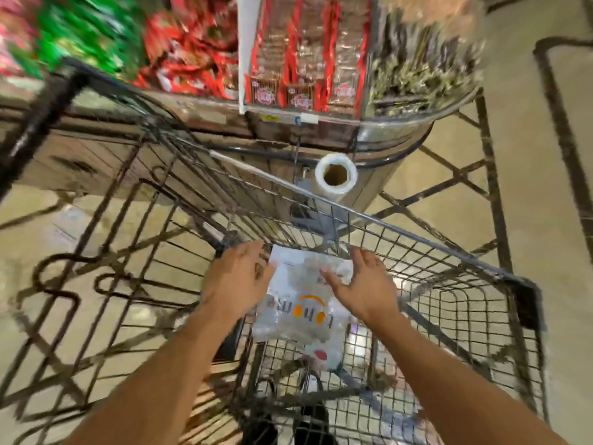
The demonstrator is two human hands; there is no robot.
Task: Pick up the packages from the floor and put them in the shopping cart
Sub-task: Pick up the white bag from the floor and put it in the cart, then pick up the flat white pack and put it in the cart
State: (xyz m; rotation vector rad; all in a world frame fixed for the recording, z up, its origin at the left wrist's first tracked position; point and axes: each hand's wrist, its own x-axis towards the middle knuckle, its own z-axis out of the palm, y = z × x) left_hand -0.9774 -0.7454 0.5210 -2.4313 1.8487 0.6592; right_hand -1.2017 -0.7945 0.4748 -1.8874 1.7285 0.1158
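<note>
Step in hand: placing; the person lowers a white plastic package point(301, 303) into the shopping cart point(449, 252), judged from both hands flanking it inside the basket.
Package position: centre of view, over the wire floor of the basket, printed side up with orange and grey lettering; whether it already rests on the wire cannot be told.
Left hand point(236, 277): at 9 o'clock of the package, fingers spread and loosely extended, touching its left edge; not closed around it.
Right hand point(362, 284): at 3 o'clock of the package, palm open, fingers lying on its top right part; a light hold at most.
Next move, judged: release fully, lift both hands clear of the wire sides, then turn to the floor for any further package.
Count, packages: one seen; none visible on the floor point(529, 187).
Count, hands: two.
Count, carts: one.
Count, plastic film roll point(336, 175): one, at 12 o'clock beyond the cart.
Shelf goods point(288, 59): blurred, uncounted.
</note>
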